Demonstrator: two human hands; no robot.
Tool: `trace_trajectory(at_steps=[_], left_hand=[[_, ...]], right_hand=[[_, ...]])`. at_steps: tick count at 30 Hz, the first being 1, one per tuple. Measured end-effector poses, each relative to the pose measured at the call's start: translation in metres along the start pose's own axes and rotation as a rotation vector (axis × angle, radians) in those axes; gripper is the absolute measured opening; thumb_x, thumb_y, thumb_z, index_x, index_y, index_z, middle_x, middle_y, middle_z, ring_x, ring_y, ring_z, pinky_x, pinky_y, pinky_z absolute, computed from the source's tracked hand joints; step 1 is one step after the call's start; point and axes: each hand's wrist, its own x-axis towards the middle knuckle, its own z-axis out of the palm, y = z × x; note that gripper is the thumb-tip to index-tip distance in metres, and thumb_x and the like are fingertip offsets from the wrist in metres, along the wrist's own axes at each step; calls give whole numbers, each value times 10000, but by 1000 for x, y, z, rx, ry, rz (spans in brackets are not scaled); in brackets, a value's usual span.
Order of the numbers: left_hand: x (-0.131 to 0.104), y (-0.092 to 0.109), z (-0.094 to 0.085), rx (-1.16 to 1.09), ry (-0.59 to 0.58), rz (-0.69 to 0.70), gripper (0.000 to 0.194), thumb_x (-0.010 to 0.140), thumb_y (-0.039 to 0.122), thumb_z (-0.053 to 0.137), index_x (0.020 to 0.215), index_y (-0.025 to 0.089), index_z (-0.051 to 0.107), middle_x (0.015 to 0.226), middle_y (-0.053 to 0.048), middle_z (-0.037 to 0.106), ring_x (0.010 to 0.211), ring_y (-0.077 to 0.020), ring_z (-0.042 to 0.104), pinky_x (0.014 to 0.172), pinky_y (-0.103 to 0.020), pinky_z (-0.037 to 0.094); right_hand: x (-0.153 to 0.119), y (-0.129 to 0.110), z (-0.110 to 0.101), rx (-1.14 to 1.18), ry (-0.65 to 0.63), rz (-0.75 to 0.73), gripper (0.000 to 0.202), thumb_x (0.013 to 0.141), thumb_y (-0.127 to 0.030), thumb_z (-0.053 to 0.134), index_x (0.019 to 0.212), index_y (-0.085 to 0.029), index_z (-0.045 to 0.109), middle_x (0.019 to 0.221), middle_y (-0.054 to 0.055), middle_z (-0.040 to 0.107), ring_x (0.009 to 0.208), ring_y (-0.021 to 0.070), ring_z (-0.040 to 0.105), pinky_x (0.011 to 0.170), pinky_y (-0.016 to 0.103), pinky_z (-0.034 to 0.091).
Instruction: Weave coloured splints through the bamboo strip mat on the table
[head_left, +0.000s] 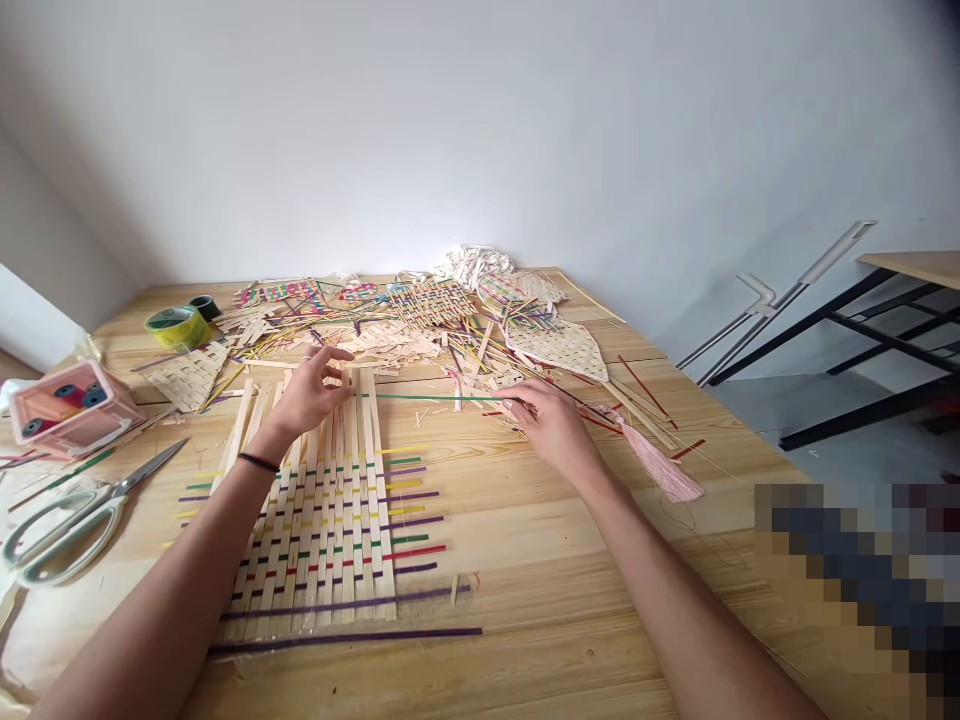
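Observation:
A mat of pale bamboo strips (pixel 322 520) lies on the table, crossed by yellow, green, purple and red strips whose ends stick out at both sides. Over the mat's far end, my left hand (pixel 311 392) has its fingers curled together among the upright pale strips; what they grip is hidden. To the right, my right hand (pixel 547 425) pinches the end of a thin green strip (pixel 435 398). That strip runs level leftward across the right-hand pale strips toward my left fingers. Two purple strips (pixel 420 634) cross the near end, beside clear tape.
Scissors (pixel 112 500) and a pink basket of thread spools (pixel 75 410) stand at left. Tape rolls (pixel 178 327) sit behind. Loose strips (pixel 397 345) and woven pieces pile up at the back. A woven fan (pixel 559 348) with a pink tassel (pixel 660 460) lies at right.

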Motion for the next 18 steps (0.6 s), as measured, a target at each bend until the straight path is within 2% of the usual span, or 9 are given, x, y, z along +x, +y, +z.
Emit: trace_trajectory(at_steps=[5, 18], left_hand=[[0, -2, 0, 23, -17, -16, 448, 742, 377, 765, 1142, 213, 646, 1281, -116, 631, 904, -214, 711, 815, -418, 616], [0, -1, -2, 59, -24, -28, 450, 725, 399, 792, 1116, 213, 668, 1173, -97, 675, 864, -217, 695, 786, -408, 597]], right_hand=[[0, 0, 1, 8, 16, 0, 305, 944, -113, 551, 1047, -230, 813, 1030, 87, 766, 948, 254, 712, 874, 407, 562], [0, 0, 1, 11, 15, 7, 297, 950, -124, 564, 1053, -239, 817, 1020, 80, 761, 928, 252, 702, 852, 394, 557]])
